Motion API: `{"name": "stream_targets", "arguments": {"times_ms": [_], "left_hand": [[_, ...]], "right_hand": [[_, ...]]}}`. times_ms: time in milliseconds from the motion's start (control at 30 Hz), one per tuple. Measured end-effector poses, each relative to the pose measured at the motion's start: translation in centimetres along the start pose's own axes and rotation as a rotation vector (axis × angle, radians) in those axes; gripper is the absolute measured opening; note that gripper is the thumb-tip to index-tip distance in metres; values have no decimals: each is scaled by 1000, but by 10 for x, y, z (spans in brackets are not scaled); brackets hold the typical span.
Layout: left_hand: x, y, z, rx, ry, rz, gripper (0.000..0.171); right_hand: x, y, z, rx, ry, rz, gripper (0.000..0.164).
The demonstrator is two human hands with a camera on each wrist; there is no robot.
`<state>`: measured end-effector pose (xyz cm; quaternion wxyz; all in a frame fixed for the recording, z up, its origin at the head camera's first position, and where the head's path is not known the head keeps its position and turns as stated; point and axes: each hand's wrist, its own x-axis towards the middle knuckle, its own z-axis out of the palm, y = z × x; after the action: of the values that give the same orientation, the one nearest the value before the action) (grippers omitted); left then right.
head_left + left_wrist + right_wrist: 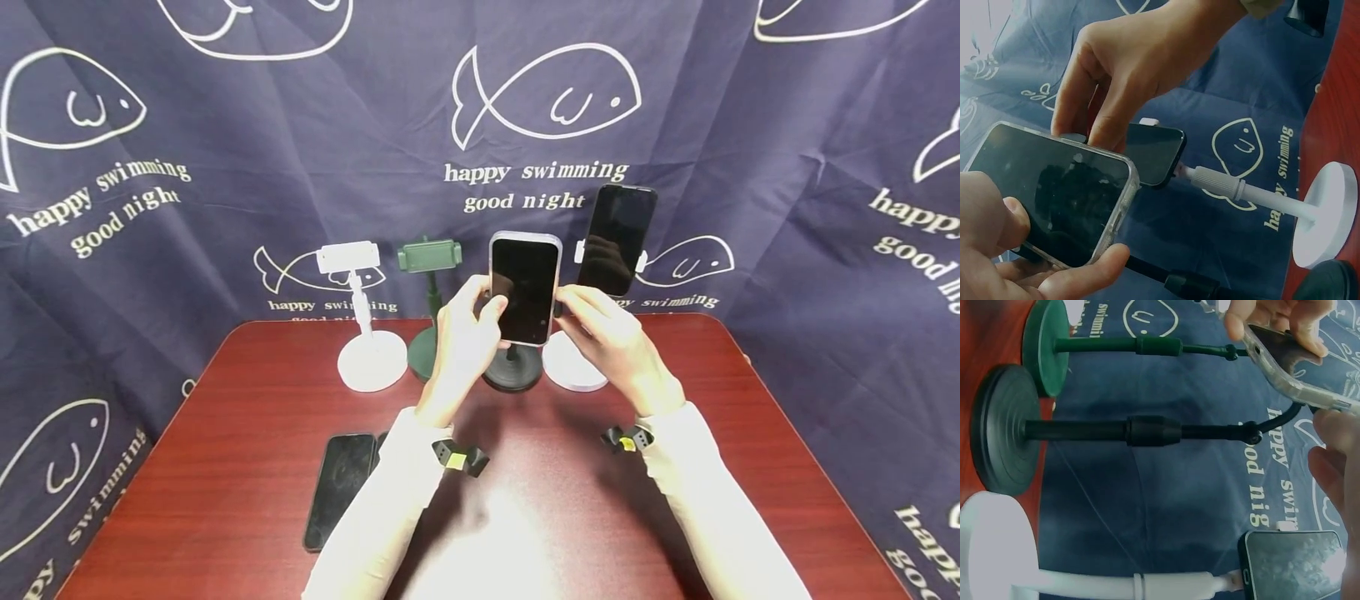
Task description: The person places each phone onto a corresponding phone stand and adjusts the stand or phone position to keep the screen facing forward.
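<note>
A phone in a clear case [527, 287] stands upright, dark screen forward, at the head of the black phone stand [1154, 430]. My left hand [463, 340] holds it from the left, thumb on the screen and fingers along its edge. At the opposite long edge, my right hand [613, 337] pinches a small dark clamp end [1074, 137] with thumb and fingertips. The rest of the clamp is hidden behind the phone. Just right of it, another black phone [621, 233] sits tilted in the clamp of a white stand [1272, 199].
A white stand [372, 361] and a green stand [430, 257] with bare clamps stand to the left. A dark phone [339, 483] lies flat on the red table [225, 467], beside another partly hidden by my left sleeve. A printed cloth [390, 125] hangs behind.
</note>
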<state>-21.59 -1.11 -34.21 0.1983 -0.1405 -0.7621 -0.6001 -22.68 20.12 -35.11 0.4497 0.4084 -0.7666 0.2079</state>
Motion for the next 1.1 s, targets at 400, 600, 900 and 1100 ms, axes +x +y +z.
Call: {"name": "stream_targets", "arguments": {"times_ms": [400,600,900,1100], "left_hand": [[-2,-4,0,74,17,34,15],[-1,-4,-1,89,22,36,14],[1,-1,-1,14,-8,-6,14],[3,-1,0,-13,-19,-23,15]], "right_hand": [[-10,-6,11,19,76,57,52],[-11,-8,14,119,169,230,45],[6,-47,8,404,207,612,33],[17,-57,11,422,203,685,33]]}}
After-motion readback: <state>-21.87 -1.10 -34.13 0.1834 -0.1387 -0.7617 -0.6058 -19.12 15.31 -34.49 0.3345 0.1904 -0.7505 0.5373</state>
